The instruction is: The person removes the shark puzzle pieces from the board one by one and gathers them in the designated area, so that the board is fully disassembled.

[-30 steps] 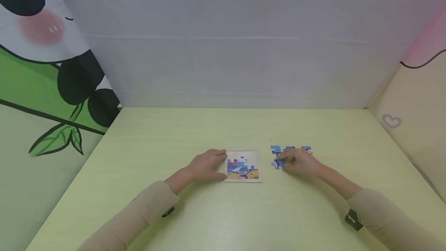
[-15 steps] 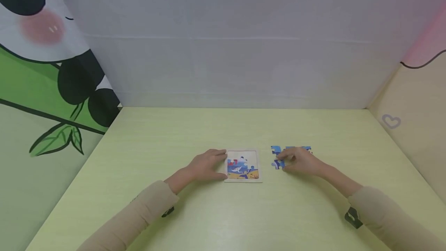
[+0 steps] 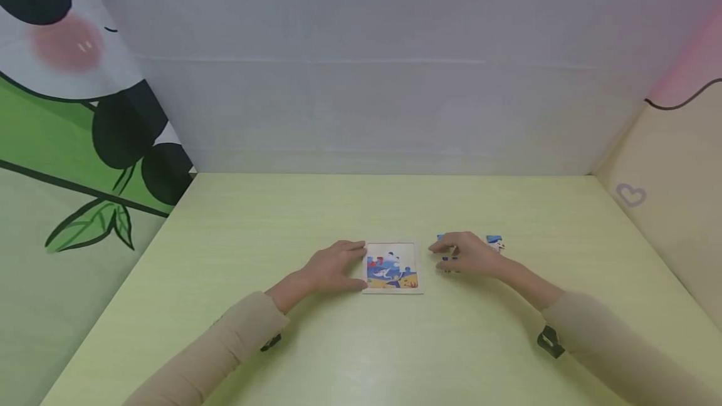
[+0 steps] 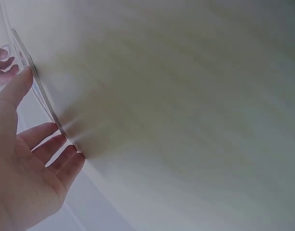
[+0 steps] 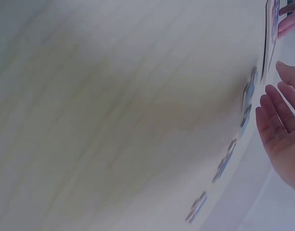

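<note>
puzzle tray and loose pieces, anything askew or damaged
Nothing stands out. The part-filled puzzle tray lies flat, touched by the left hand; loose pieces lie on the table to the tray's right. The right hand partly hides them, so damage there can't be ruled out.

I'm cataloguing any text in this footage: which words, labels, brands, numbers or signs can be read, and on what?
No readable words, brands or numbers anywhere.
Puzzle board: printed sea picture; any lettering is too small to read.
Loose puzzle pieces: too small or blurred to read.
Right wall: a drawn heart outline, no lettering.
</note>
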The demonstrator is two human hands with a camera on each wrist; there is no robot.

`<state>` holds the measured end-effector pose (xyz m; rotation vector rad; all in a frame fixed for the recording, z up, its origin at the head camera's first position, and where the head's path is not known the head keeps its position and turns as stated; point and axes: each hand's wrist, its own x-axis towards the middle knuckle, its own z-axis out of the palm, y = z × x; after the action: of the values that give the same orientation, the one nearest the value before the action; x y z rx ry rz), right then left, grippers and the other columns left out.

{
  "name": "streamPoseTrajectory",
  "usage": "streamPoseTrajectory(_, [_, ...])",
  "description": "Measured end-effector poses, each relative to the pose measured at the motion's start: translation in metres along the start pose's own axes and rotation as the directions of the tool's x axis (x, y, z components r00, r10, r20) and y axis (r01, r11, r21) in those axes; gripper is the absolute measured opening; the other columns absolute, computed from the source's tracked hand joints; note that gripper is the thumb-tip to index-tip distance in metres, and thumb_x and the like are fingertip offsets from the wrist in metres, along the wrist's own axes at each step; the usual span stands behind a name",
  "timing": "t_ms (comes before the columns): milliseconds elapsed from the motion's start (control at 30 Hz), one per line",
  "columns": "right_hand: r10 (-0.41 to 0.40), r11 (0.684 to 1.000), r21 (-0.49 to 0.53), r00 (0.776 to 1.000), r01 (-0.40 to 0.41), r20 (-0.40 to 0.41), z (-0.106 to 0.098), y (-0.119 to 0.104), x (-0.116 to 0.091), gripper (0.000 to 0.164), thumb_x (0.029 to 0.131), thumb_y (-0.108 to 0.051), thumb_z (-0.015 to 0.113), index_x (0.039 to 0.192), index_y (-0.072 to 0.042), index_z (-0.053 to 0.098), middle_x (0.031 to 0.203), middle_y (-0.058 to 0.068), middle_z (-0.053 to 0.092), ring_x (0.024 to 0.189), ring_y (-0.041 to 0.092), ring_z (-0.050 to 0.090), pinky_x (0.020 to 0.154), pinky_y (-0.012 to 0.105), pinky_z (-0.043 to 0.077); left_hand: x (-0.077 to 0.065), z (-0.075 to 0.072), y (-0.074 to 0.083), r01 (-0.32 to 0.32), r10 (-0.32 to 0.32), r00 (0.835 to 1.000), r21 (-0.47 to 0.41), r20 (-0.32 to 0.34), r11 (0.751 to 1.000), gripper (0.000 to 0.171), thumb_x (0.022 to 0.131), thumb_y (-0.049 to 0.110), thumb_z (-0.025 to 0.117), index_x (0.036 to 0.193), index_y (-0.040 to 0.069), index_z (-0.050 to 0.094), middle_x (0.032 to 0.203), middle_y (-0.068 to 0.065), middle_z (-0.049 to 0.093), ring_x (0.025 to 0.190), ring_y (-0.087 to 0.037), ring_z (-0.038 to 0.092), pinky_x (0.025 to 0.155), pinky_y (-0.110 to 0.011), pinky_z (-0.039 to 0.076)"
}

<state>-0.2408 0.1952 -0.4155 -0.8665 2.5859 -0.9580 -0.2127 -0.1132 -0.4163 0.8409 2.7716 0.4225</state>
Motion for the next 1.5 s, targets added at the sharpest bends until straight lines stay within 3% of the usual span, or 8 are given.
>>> streamPoseTrajectory(267, [-0.056, 0.998, 0.028, 0.998, 0.055, 0.013, 0.020, -0.018, 0.027, 0.032, 0.077, -0.016, 0.072, 0.106, -0.005, 0.066, 0.098, 0.000, 0.065, 0.085, 0.012, 0.055, 0.069, 0.023, 0.048, -0.003, -0.002, 0.001, -0.022, 0.022, 1.000, -0.004, -0.012, 1.000, 0.063, 0.081, 0.040, 0.064, 0.131, 0.004, 0.047, 0.141, -0.011, 0.039, 0.128, -0.030, 0.034, 0.100, -0.046, 0.035])
streamPoseTrajectory(567, [0.004, 1.000, -0.026, 0.998, -0.002, 0.065, 0.038, -0.039, 0.049, 0.038, 0.075, -0.019, 0.074, 0.108, -0.002, 0.065, 0.093, 0.000, 0.062, 0.081, 0.010, 0.052, 0.073, 0.024, 0.046, -0.003, 0.000, 0.001, -0.083, 0.083, 0.996, -0.014, -0.023, 0.996, 0.060, 0.082, 0.038, 0.064, 0.129, 0.005, 0.050, 0.138, -0.009, 0.042, 0.126, -0.027, 0.038, 0.098, -0.043, 0.038])
streamPoseTrajectory(733, [0.025, 0.998, -0.065, 0.998, -0.022, 0.057, 0.041, -0.043, 0.050, 0.039, 0.074, -0.018, 0.075, 0.108, -0.001, 0.065, 0.094, 0.002, 0.062, 0.084, 0.013, 0.055, 0.076, 0.027, 0.047, -0.003, 0.003, 0.001, -0.139, 0.139, 0.990, 0.005, -0.005, 0.990, 0.052, 0.084, 0.035, 0.063, 0.127, 0.007, 0.053, 0.135, -0.006, 0.046, 0.125, -0.024, 0.040, 0.098, -0.040, 0.039])
streamPoseTrajectory(1000, [0.079, 0.997, 0.011, 0.996, -0.080, 0.050, 0.042, -0.042, 0.050, 0.037, 0.071, -0.015, 0.077, 0.103, -0.005, 0.063, 0.096, 0.001, 0.062, 0.090, 0.016, 0.057, 0.082, 0.031, 0.048, -0.003, 0.003, 0.004, -0.151, 0.151, 0.989, 0.006, 0.001, 0.988, 0.049, 0.085, 0.035, 0.062, 0.126, 0.008, 0.055, 0.135, -0.006, 0.047, 0.124, -0.024, 0.041, 0.097, -0.039, 0.040])
streamPoseTrajectory(1267, [0.062, 0.998, 0.029, 0.997, -0.064, 0.050, 0.041, -0.042, 0.048, 0.038, 0.070, -0.014, 0.077, 0.104, -0.004, 0.062, 0.091, -0.001, 0.062, 0.086, 0.014, 0.057, 0.079, 0.028, 0.048, -0.002, 0.003, 0.006, -0.148, 0.148, 0.989, -0.003, 0.004, 0.989, 0.049, 0.085, 0.035, 0.062, 0.125, 0.008, 0.055, 0.135, -0.006, 0.047, 0.125, -0.025, 0.041, 0.097, -0.040, 0.040])
streamPoseTrajectory(1500, [-0.013, 1.000, -0.026, 0.999, 0.014, 0.044, 0.038, -0.043, 0.044, 0.038, 0.072, -0.015, 0.076, 0.106, -0.002, 0.064, 0.099, 0.004, 0.065, 0.092, 0.017, 0.059, 0.083, 0.032, 0.048, -0.004, 0.002, 0.008, -0.137, 0.137, 0.991, -0.002, 0.014, 0.991, 0.049, 0.085, 0.035, 0.062, 0.126, 0.009, 0.055, 0.136, -0.006, 0.046, 0.125, -0.024, 0.040, 0.098, -0.040, 0.039])
